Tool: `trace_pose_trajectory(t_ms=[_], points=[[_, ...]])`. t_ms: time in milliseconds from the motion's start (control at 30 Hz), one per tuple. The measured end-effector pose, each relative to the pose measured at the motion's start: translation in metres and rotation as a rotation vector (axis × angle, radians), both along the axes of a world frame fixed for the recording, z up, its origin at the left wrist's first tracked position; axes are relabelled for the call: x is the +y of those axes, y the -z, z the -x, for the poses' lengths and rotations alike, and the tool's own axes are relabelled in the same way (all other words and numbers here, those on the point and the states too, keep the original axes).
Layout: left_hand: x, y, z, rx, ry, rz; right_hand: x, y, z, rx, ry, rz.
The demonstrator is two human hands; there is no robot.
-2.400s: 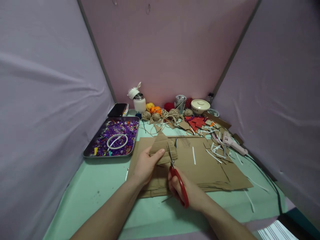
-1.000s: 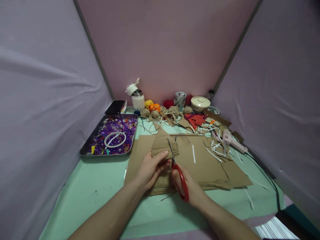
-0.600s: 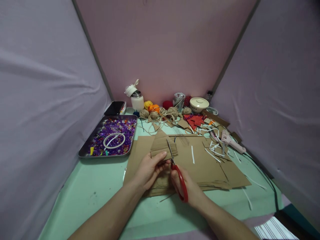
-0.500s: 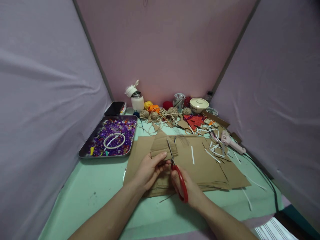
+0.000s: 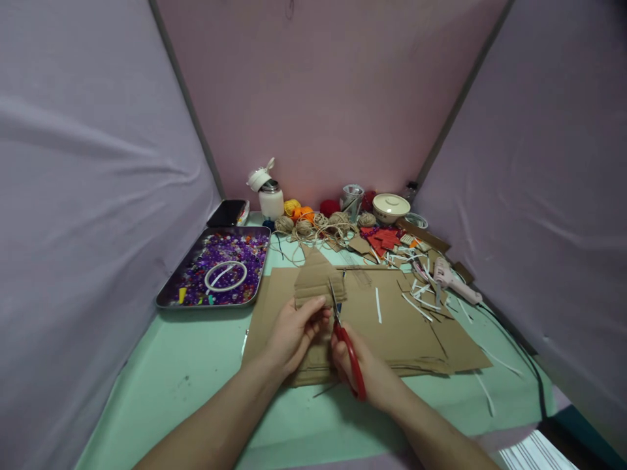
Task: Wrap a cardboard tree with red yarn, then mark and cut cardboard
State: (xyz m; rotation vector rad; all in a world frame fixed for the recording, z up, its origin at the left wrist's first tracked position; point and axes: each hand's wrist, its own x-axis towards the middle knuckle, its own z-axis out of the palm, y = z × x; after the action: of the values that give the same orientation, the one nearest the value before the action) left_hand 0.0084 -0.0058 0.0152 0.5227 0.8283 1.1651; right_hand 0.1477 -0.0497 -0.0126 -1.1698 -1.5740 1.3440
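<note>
My left hand pinches the lower edge of a small brown cardboard piece, pointed at its top and creased across. In my right hand is a pair of red-handled scissors, its blades pointing away from me at the cardboard's right side. Whether the blades are fully closed I cannot tell. Both hands are above a stack of flat cardboard sheets, and a white paper strip lies on the top sheet.
On the left, a metal tray holds purple beads and a white ring. A pink glue gun with a black cord lies right, beside paper strips and scraps. Along the back stand balls of twine, a white bottle and a lidded bowl.
The scissors have drawn slightly back and left from the cardboard, with their blades closer together. My left hand keeps its hold on the cardboard, and the view has shifted a little.
</note>
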Motion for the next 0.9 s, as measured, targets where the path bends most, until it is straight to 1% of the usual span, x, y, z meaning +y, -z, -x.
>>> trace_pose_trajectory(t_ms=[100,200,267,367,433,467,533,600,667,733,833,900], points=[[0.006,-0.004,0.007,0.003,-0.053,-0.048,-0.003,-0.006,-0.003,-0.100,-0.090,0.009],[0.013,-0.007,0.015,-0.023,-0.136,-0.066,-0.003,-0.011,-0.006,-0.111,-0.135,0.064],[0.015,-0.007,0.017,-0.033,-0.178,-0.064,-0.001,-0.012,-0.008,-0.076,-0.113,0.114],[0.015,-0.007,0.017,-0.029,-0.191,-0.050,0.007,-0.007,-0.008,0.023,-0.014,0.179],[0.012,-0.006,0.014,-0.017,-0.150,-0.042,0.014,-0.001,-0.007,0.117,0.100,0.157],[0.011,-0.005,0.013,-0.003,-0.105,-0.034,0.017,0.001,-0.008,0.173,0.174,0.113],[0.007,-0.003,0.010,0.040,0.009,-0.018,0.024,0.004,-0.009,0.271,0.320,-0.022],[0.004,-0.001,0.008,0.097,0.124,-0.006,0.028,0.004,-0.012,0.311,0.412,-0.144],[0.002,0.001,0.006,0.139,0.208,-0.007,0.030,0.003,-0.014,0.294,0.449,-0.204],[0.001,0.002,0.006,0.149,0.233,-0.010,0.030,0.000,-0.014,0.274,0.461,-0.215],[0.002,0.003,0.004,0.110,0.164,-0.027,0.028,-0.004,-0.010,0.278,0.449,-0.172],[0.002,0.004,0.003,0.080,0.121,-0.047,0.024,-0.006,-0.006,0.257,0.400,-0.099]])
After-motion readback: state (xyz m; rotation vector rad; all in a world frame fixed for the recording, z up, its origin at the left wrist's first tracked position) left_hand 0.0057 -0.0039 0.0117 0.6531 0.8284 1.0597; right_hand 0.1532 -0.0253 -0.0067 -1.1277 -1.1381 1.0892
